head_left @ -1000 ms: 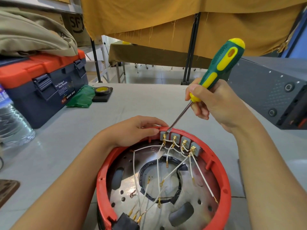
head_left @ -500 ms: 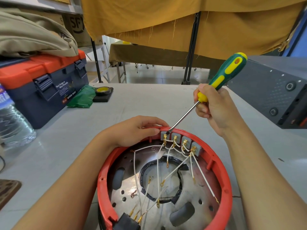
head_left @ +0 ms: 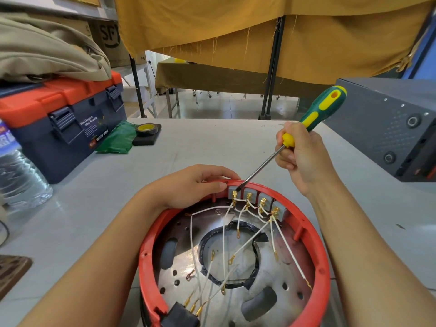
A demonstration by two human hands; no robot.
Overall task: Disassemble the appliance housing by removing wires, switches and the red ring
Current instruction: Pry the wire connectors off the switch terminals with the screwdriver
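Single head-worn wide-angle view, looking forward and steeply down from above the desk point(head_left: 188, 147), close over the red ring point(head_left: 323, 267) of the housing, which fills the lower centre. Both forearms enter from the bottom corners; left hand point(head_left: 188, 187) and right hand point(head_left: 304, 156) lie mid-frame. Upper frame faces outward to a yellow cloth point(head_left: 236, 31); straight edges bow toward the margins.

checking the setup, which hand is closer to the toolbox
Left. The left hand grips the red ring nearer the toolbox; the right hand holds the screwdriver farther away.
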